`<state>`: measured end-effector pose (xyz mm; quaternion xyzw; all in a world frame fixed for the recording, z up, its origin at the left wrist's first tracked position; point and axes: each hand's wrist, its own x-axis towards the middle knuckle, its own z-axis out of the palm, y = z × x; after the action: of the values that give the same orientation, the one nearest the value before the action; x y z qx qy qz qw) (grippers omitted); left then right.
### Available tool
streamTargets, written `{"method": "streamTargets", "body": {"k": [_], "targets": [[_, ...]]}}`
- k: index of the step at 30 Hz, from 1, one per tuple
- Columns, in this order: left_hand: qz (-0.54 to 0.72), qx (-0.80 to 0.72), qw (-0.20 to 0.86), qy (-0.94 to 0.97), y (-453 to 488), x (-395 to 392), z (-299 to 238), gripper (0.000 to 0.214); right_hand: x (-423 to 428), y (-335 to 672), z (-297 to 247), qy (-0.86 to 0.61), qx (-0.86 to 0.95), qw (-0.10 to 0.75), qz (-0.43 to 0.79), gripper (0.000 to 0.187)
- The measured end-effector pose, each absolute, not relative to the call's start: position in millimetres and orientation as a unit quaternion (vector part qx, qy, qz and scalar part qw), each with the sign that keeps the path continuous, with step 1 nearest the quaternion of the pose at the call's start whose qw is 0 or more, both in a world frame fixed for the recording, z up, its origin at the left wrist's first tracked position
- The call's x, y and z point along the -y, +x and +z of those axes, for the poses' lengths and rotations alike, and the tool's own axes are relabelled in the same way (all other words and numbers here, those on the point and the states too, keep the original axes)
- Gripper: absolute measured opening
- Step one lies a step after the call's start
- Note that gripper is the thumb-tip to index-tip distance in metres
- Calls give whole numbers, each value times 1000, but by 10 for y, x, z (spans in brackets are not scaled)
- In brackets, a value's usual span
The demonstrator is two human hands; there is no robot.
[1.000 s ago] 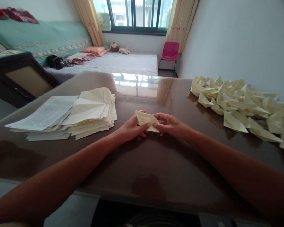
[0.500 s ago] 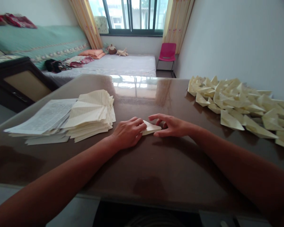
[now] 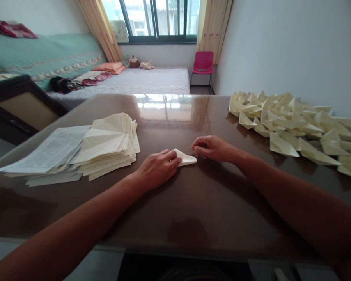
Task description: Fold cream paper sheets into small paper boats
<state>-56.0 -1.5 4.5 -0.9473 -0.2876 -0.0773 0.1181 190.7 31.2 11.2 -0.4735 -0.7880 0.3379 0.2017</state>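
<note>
A small cream sheet folded into a flat, pointed shape, a folded paper (image 3: 187,159), lies on the brown table in front of me. My left hand (image 3: 159,166) grips its left end, with the fingers bent over the paper and the thumb side hidden. Just right of the paper's tip, my right hand (image 3: 212,148) hovers with loosely curled fingers. It holds nothing, and a gap separates it from the paper.
To the left is a stack of cream paper (image 3: 105,144) beside printed sheets (image 3: 46,150). Many folded paper boats (image 3: 286,121) are heaped at the right by the wall. Beyond the glossy table (image 3: 175,218) stand a bed (image 3: 160,80) and a pink chair (image 3: 203,63).
My right hand has drawn back from the paper's right end and its fingers have curled in. My left hand keeps hold of the paper. The whole view has shifted slightly.
</note>
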Motion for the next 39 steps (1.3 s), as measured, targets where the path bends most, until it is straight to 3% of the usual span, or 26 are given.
{"method": "streamTargets", "body": {"k": [7, 11, 16, 19, 28, 32, 39], "targets": [[-113, 310, 84, -940, -589, -6, 34, 31, -316, 1940, 144, -416, 823, 172, 347, 24], [-132, 317, 80, -936, -609, -7, 57, 36, -259, 1859, 111, -386, 821, 238, 346, 30], [-182, 316, 26, -931, -641, -31, 84, 32, -189, 1761, 109, -342, 835, 311, 298, 16], [-201, 302, -21, -932, -649, -45, 96, 27, -163, 1733, 119, -329, 831, 339, 292, 17], [-221, 294, -65, -928, -666, -79, 88, 19, -97, 1673, 98, -354, 805, 335, 338, 25], [-250, 299, -51, -920, -687, -99, 91, 16, -79, 1651, 105, -407, 783, 374, 285, 33], [-263, 304, -58, -914, -692, -101, 85, 16, -55, 1621, 74, -385, 797, 396, 245, 25]]}}
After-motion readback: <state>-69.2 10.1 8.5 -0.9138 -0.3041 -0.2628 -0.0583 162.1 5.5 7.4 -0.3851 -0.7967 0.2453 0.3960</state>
